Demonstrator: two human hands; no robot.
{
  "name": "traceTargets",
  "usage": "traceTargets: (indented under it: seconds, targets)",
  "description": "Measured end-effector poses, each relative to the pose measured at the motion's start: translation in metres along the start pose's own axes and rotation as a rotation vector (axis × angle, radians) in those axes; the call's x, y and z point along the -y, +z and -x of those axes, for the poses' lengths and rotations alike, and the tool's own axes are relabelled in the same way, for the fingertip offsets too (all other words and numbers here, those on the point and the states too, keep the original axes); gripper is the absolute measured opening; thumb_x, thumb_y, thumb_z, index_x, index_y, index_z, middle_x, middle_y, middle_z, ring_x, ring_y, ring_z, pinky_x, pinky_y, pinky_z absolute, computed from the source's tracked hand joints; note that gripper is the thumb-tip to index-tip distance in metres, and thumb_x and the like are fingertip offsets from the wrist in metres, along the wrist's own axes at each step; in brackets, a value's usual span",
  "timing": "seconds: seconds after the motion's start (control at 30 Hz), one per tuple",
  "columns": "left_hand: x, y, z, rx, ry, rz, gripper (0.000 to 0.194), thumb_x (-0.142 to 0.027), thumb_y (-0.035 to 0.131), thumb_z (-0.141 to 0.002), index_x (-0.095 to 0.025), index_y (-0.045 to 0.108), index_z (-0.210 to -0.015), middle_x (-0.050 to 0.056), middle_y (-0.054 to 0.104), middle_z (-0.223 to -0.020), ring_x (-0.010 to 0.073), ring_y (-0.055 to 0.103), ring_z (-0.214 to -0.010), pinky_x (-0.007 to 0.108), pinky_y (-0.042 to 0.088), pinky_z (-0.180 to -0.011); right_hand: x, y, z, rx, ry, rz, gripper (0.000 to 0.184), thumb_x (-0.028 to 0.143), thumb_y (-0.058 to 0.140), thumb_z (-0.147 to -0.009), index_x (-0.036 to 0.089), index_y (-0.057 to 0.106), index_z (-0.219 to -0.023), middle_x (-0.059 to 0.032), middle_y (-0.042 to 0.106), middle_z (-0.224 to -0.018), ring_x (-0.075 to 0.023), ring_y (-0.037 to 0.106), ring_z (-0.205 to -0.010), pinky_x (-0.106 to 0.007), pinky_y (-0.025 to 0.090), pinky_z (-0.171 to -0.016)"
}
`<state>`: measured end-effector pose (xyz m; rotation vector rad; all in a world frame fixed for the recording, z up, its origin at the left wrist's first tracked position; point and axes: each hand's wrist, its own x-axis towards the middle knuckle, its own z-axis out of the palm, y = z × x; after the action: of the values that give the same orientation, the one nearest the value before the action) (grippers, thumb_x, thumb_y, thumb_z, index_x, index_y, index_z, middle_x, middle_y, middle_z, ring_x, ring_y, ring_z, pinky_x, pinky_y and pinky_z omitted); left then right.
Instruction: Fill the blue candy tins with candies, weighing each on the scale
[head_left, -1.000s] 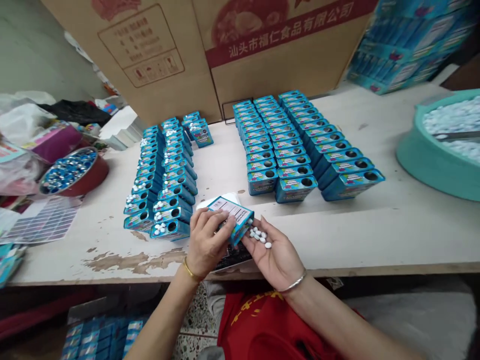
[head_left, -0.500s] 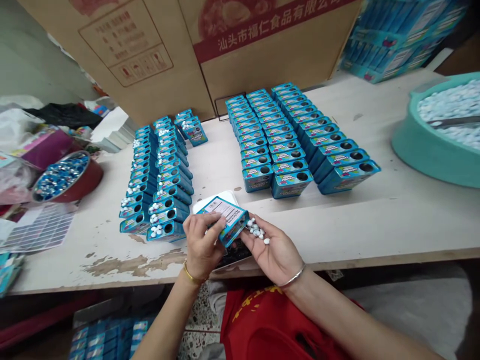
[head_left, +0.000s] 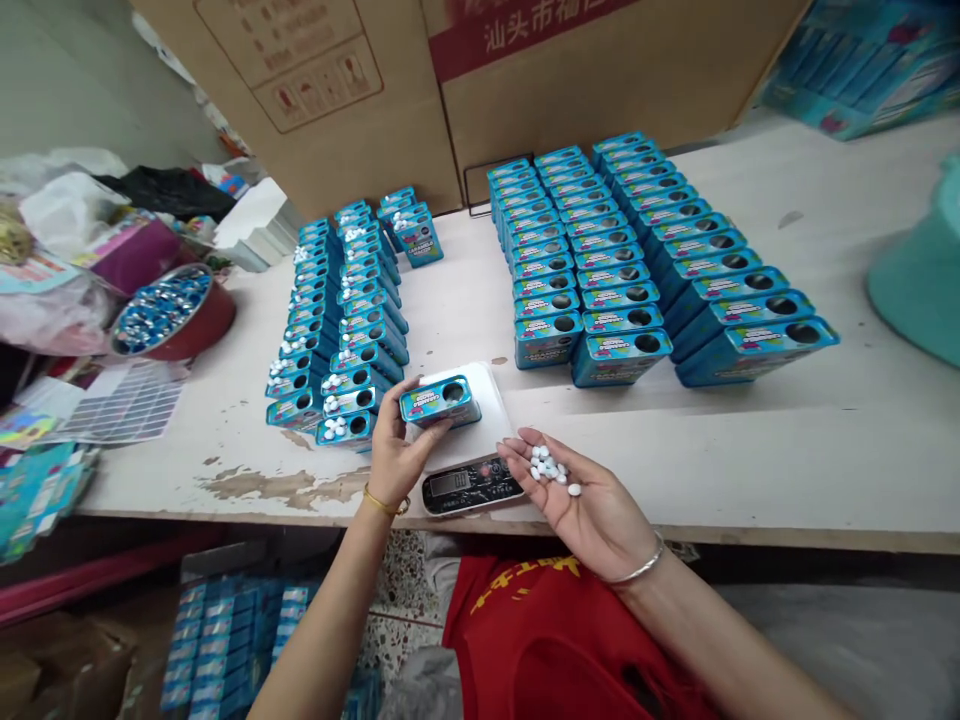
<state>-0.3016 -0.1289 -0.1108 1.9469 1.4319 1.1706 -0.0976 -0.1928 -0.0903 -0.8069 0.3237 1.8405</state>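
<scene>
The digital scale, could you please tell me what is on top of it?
The left hand holds a Caramelo tin over the white platform; the surface beneath is covered, so contact is unclear.

Red garment (head_left: 491,645), 1 gold bangle (head_left: 379,502), 1 silver bangle (head_left: 645,567).

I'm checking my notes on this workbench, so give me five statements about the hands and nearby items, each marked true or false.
1. The left hand grips a blue Caramelo tin. True.
2. That tin's round opening faces down. False: it faces up.
3. The right hand is empty. False: loose white candies lie on its upturned palm.
4. The digital scale has its display on the side nearest the person. True.
5. The red bowl holds white candies. False: it holds shiny blue pieces.
</scene>
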Motion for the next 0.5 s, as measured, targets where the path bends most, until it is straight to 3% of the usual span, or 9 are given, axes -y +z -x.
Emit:
traceTargets:
  seconds: [0.07, 0.13, 0.17, 0.3, 0.37, 0.5]
  targets:
    - [-0.017, -0.004, 0.006, -0.092, 0.154, -0.204, 0.068, -0.031, 0.072, -0.073, -0.021, 0.039, -0.131, 0.012, 0.050, -0.126, 0.0248, 0.048, -0.117, 0.042, 0.041, -0.098, -0.001, -0.007, 0.003, 0.009, 0.039, 0.002, 0.020, 0.010, 0.048, -0.087, 0.004, 0.067, -0.092, -0.0183, 0.070, -0.100, -0.0232, 0.066, -0.100, -0.028, 0.056, -0.084]
    - [-0.039, -0.002, 0.018, -0.148, 0.299, -0.348, 0.062, -0.026, 0.071, -0.074, -0.021, 0.043, -0.129, 0.011, 0.052, -0.120, 0.0244, 0.048, -0.114, 0.042, 0.041, -0.095, -0.003, -0.013, 0.005, 0.009, 0.074, 0.000, 0.021, 0.012, 0.048, -0.088, 0.005, 0.067, -0.091, -0.0177, 0.070, -0.101, -0.0218, 0.065, -0.101, -0.029, 0.056, -0.085]
    - [-0.051, 0.002, 0.025, -0.093, 0.343, -0.367, 0.055, -0.025, 0.068, -0.076, -0.021, 0.046, -0.126, 0.010, 0.055, -0.114, 0.0225, 0.051, -0.107, 0.039, 0.043, -0.091, -0.004, -0.017, 0.006, 0.012, 0.089, -0.001, 0.021, 0.012, 0.048, -0.088, 0.006, 0.067, -0.091, -0.0167, 0.070, -0.101, -0.0207, 0.066, -0.099, -0.028, 0.056, -0.083]
    - [-0.082, 0.031, 0.054, 0.403, 0.342, -0.336, 0.036, -0.025, 0.054, -0.086, -0.016, 0.051, -0.120, 0.009, 0.058, -0.106, 0.0182, 0.053, -0.089, 0.031, 0.047, -0.075, -0.008, -0.028, 0.010, -0.008, 0.112, -0.006, 0.023, 0.014, 0.046, -0.089, 0.008, 0.068, -0.095, -0.0102, 0.072, -0.091, -0.0131, 0.069, -0.080, -0.019, 0.058, -0.066]
    - [-0.086, 0.046, 0.063, 0.473, 0.310, -0.394, 0.029, -0.026, 0.049, -0.089, -0.016, 0.054, -0.116, 0.010, 0.059, -0.107, 0.0184, 0.052, -0.086, 0.031, 0.047, -0.073, -0.008, -0.031, 0.012, -0.070, 0.103, 0.004, 0.026, 0.014, 0.043, -0.091, 0.008, 0.068, -0.096, -0.0089, 0.072, -0.091, -0.0109, 0.069, -0.078, -0.017, 0.057, -0.066]
    - [-0.085, 0.064, 0.070, 0.486, 0.314, -0.475, 0.020, -0.024, 0.043, -0.091, -0.016, 0.057, -0.102, 0.008, 0.059, -0.099, 0.0176, 0.051, -0.082, 0.031, 0.047, -0.070, -0.007, -0.035, 0.016, -0.159, 0.095, 0.001, 0.032, 0.011, 0.038, -0.092, 0.011, 0.069, -0.092, -0.0074, 0.073, -0.090, -0.0099, 0.068, -0.081, -0.018, 0.057, -0.073]
